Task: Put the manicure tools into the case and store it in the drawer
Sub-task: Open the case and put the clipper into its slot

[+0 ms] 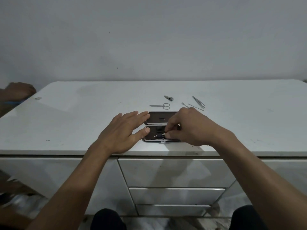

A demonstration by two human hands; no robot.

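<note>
Two bare hands work over a small dark case (162, 126) that lies open flat near the front edge of a white cabinet top (83, 117). The left hand (123, 132) is spread open and holds nothing; its fingers rest on the case's left edge and on the top beside it. The right hand (189, 128) is curled over the case's right side, thumb and forefinger pinched on a small tool (162, 134) with a dark part and a pale end, set in the near half of the case. Behind the case, on the top, lie scissors (162, 106), a nail clipper (169, 98), tweezers (198, 102) and two thin picks (193, 106). Below the front edge, three drawers (176, 195) are closed.
</note>
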